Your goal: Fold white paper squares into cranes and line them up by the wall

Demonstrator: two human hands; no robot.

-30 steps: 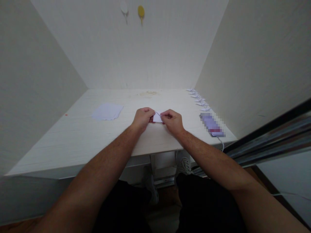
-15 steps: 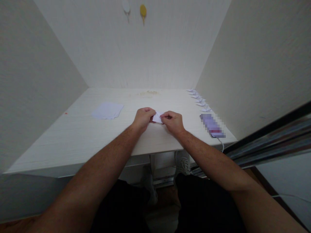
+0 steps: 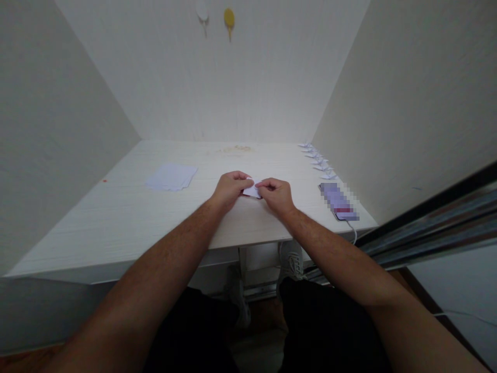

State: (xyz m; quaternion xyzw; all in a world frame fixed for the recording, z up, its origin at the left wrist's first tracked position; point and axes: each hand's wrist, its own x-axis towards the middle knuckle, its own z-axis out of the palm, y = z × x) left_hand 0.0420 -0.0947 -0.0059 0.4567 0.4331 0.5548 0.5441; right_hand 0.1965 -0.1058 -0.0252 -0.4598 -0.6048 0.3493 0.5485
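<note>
A small folded piece of white paper (image 3: 251, 192) is held between my two hands, just above the white desk (image 3: 116, 223). My left hand (image 3: 232, 187) grips its left side, the thumb lying across the top face. At the right side, my right hand (image 3: 277, 194) pinches the paper between thumb and index finger. The fingers under the paper are mostly hidden.
Loose white sheets (image 3: 171, 177) lie stacked at the left. Along the right wall stands a row of several small folded paper figures (image 3: 321, 166). Nearer on that side lies a phone (image 3: 337, 201), its screen blurred, with a white cable (image 3: 354, 232) running over the desk's edge.
My left thumb has moved right across the paper, closer to my right fingertips. My right hand has barely moved and keeps its pinch.
</note>
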